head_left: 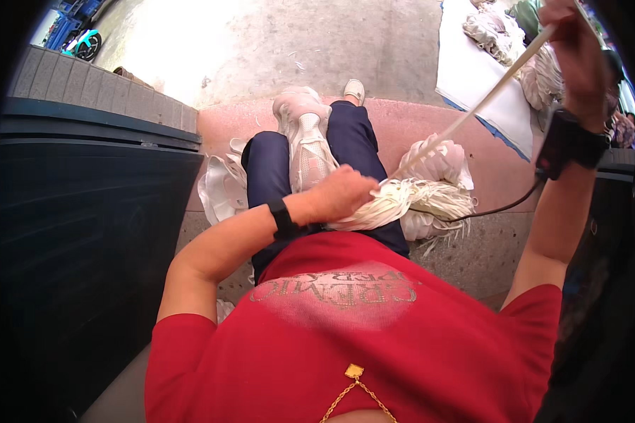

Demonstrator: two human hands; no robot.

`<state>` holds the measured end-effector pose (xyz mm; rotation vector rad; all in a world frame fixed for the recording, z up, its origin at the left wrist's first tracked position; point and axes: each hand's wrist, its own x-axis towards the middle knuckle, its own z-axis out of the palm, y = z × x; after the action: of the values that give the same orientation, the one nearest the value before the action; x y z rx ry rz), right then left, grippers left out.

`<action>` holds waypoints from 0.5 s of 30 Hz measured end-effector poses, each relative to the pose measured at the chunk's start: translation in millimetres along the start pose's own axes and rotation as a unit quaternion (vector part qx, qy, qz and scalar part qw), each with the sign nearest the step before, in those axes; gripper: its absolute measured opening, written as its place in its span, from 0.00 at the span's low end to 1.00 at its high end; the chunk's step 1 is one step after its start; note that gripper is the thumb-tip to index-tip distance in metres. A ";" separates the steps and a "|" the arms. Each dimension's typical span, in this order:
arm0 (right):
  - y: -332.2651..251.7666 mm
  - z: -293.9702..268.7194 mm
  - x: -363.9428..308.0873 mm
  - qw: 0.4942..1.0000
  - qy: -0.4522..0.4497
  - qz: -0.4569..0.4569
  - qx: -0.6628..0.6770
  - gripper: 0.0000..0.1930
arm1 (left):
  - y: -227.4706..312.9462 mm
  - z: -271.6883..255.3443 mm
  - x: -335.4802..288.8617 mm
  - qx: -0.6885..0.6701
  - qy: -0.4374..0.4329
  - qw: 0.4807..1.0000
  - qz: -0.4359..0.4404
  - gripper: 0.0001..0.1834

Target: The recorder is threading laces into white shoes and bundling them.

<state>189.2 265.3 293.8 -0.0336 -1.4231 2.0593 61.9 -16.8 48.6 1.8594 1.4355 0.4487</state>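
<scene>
A long white shoelace runs in a straight slant from my raised right hand to my left. My right hand, blurred and high at the far right, is closed on its upper end. My left hand is closed over my lap at the lower end, beside a loose bundle of white shoelaces lying across my thigh. Between my knees sits a pale, whitish sneaker upper, partly covered by my left hand and forearm. What lies inside my left fist is hidden.
White shoe pieces lie left of my leg; a pale bundle lies to the right. More bundles rest on a white sheet ahead. A dark panel stands on my left. A black cable runs from my right wrist.
</scene>
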 end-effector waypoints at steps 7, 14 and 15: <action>252.9 7.0 -135.1 0.848 0.037 0.525 -0.066 0.10 | -1.4 -1.0 -58.6 0.026 -0.017 0.999 0.026 0.10; 324.6 54.5 -147.3 0.836 0.045 0.513 0.192 0.09 | 8.3 -16.9 -62.7 0.081 -0.018 0.994 0.072 0.15; 318.8 48.8 -148.3 0.840 0.070 0.495 0.209 0.08 | 8.8 -23.5 -60.6 0.148 0.053 0.984 0.079 0.17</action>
<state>138.9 79.6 -4.5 -0.8853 -0.8696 3.0653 33.3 -66.6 80.2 2.2282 1.4953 0.4351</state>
